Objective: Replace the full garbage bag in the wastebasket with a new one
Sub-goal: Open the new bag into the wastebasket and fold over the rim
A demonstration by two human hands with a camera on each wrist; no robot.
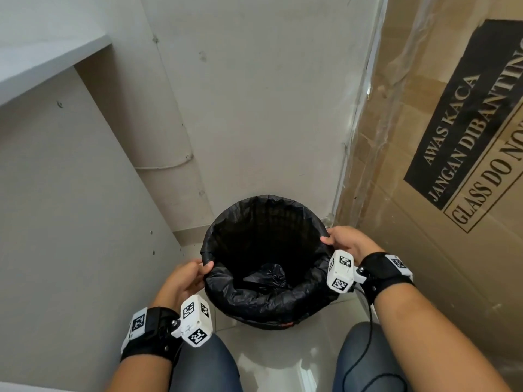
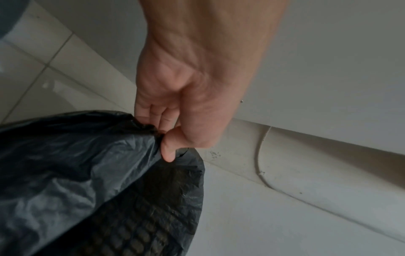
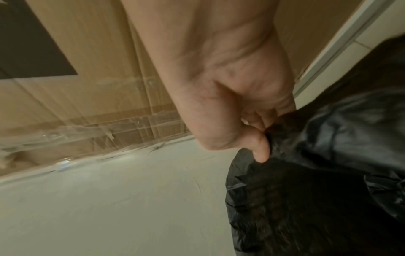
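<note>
Black garbage bag point(image 1: 271, 295) lines mesh wastebasket point(image 2: 140, 232) on floor; left hand point(image 1: 184, 281), right hand point(image 1: 346, 241) pinch opposite rim folds, thumb against fingers. Film looks thin, soft, slippery, tear-prone; best gripped at gathered rim.

Both forearms are bare, each wrist bound by a wide black strap point(image 1: 386, 271) carrying a white tile printed with a black-and-white square marker. A white box-shaped camera housing point(image 1: 340, 271), marked on several faces with the same kind of marker, is fixed by a screwed bracket beside the right hand point(image 1: 349, 242); a matching housing point(image 1: 196, 319) sits beside the left hand point(image 1: 184, 280). A thin black cable point(image 1: 365, 343) hangs from the right strap, and the legs wear blue denim point(image 1: 208, 366).
</note>
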